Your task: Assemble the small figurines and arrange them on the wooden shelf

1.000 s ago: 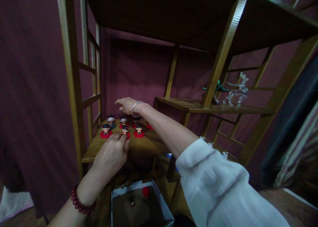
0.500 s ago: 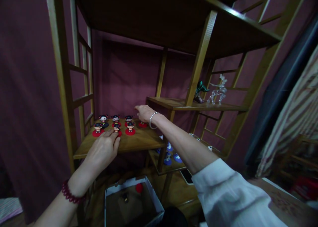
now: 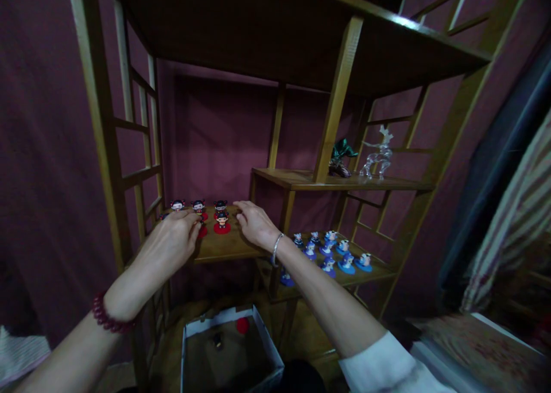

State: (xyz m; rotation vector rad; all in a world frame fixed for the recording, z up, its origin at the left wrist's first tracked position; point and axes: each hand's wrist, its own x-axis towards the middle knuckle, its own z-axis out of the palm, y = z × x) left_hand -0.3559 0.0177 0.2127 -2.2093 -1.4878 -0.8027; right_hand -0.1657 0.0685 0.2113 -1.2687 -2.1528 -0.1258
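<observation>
Small black-haired figurines on red bases stand in two rows on the wooden shelf, among them a front-row figurine and a back-row one. Over the left part of the front row is my left hand, palm down, its fingertips at a figurine on a red base that it partly hides; its grip is unclear. My right hand reaches over the shelf's right end, fingers pointing left beside the front figurine. Whatever lies under its fingers is hidden.
Below is an open box with a red disc and a small dark figurine. Several blue-based figurines fill the lower right shelf. A clear deer figure and a green ornament stand on the raised shelf, beside an upright post.
My left hand has moved slightly left, over the leftmost front figurine. My right hand has come lower and nearer, and the right forearm now leaves more of the blue-based figurines uncovered.
</observation>
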